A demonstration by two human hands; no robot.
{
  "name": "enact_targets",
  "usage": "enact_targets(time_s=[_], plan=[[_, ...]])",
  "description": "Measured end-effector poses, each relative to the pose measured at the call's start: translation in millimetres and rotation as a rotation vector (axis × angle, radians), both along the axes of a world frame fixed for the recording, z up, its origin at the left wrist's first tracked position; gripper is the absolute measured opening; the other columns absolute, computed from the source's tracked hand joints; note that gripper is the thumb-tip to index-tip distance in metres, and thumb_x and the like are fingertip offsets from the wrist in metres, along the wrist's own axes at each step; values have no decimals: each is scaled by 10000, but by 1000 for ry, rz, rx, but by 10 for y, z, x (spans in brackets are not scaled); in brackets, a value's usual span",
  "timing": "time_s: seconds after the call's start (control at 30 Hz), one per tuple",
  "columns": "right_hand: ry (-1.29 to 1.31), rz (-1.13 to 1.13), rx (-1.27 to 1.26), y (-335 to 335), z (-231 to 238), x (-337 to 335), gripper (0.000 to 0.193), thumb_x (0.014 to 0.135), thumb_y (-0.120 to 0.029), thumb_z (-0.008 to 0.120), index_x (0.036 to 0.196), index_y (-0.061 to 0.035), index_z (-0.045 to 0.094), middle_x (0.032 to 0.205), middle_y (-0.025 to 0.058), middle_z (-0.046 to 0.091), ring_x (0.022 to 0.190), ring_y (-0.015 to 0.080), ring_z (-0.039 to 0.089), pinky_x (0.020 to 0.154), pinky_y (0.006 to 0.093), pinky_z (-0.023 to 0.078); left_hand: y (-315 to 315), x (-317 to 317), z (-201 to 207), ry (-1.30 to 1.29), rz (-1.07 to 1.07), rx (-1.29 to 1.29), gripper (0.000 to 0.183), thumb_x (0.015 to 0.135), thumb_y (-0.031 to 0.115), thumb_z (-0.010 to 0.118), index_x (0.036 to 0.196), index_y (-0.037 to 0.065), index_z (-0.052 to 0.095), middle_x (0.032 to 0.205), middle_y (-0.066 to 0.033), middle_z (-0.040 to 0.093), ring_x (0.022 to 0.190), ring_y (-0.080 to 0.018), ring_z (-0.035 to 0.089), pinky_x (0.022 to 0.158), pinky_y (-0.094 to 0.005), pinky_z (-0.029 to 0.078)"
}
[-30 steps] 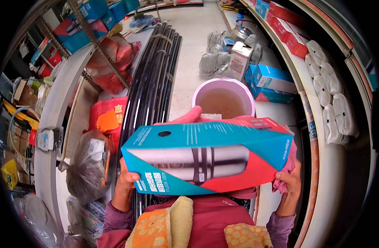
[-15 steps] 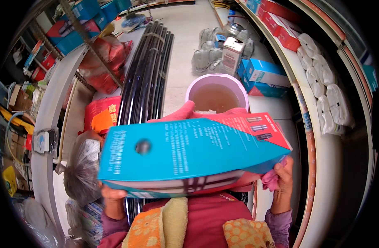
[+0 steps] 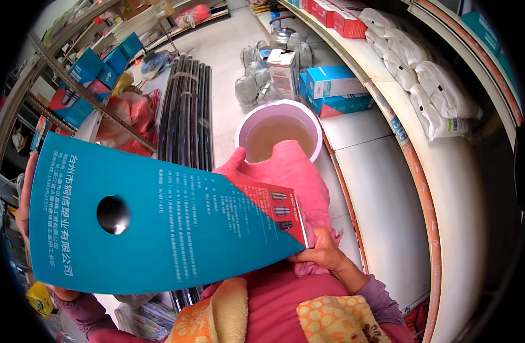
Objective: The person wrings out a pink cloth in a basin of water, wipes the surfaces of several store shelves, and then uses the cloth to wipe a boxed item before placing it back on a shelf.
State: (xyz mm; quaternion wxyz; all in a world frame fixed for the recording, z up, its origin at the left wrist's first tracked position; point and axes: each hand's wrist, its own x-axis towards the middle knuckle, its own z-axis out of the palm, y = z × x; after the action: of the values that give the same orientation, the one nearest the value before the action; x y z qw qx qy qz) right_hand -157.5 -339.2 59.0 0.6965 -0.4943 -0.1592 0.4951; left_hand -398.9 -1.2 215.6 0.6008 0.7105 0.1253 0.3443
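A: Where is the blue box (image 3: 159, 240)?

B: It is in the air, in front of the person's chest, above the floor (image 3: 222, 120). The right hand (image 3: 324, 251) is closed at its right corner, thumb against fingers, with the pink cloth (image 3: 305, 171) gathered at the same place.

A: And the left hand (image 3: 25, 200)?

B: It lies along the left end of the box, but it is mostly hidden, so I cannot tell how far it is closed.

A: What could go wrong?

B: In my judgement, the right corner could slip, because cloth may come between fingers and cardboard. Also, the purple basin (image 3: 279, 106) with brownish water (image 3: 268, 134) stands beside the low shelf's red left edge (image 3: 343, 197); a loosened cloth could fall in.
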Motion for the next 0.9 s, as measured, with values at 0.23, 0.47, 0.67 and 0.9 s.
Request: enact_targets(time_s=[0.23, 0.47, 0.67, 0.9], plan=[[-85, 8, -138, -383, 282, 146, 298, 740, 31, 683, 1020, 18, 582, 754, 67, 641, 583, 116, 624, 478, 227, 503, -281, 430, 594, 97, -200, 277, 1110, 507, 463, 799, 1374, -48, 332, 1286, -271, 468, 1115, -336, 554, 918, -414, 462], [-63, -130, -246, -735, 634, 299, 207, 760, 14, 698, 947, 31, 612, 752, 76, 636, 575, 106, 601, 485, 226, 487, -737, 877, 1509, 155, -495, 776, 1175, 508, 575, 803, 1376, -59, 326, 1288, -292, 459, 1106, -341, 562, 901, -412, 473], [-450, -521, 159, -664, 1161, 509, 266, 713, -55, 708, 926, 72, 610, 764, 86, 645, 622, 128, 597, 578, 251, 485, -1309, 1602, 2101, 326, -845, 1400, 1213, 492, 584, 815, 1358, -108, 323, 1323, -306, 428, 1170, -393, 501, 958, -477, 358], [-715, -687, 399, -350, 2000, 422, 578, 729, -269, 737, 1120, 112, 546, 1007, 135, 646, 868, 178, 623, 791, 283, 483, -1750, 1914, 1831, 210, -761, 1659, 1088, 622, 483, 771, 1370, -119, 261, 1332, -337, 394, 1246, -454, 406, 1031, -478, 336]])
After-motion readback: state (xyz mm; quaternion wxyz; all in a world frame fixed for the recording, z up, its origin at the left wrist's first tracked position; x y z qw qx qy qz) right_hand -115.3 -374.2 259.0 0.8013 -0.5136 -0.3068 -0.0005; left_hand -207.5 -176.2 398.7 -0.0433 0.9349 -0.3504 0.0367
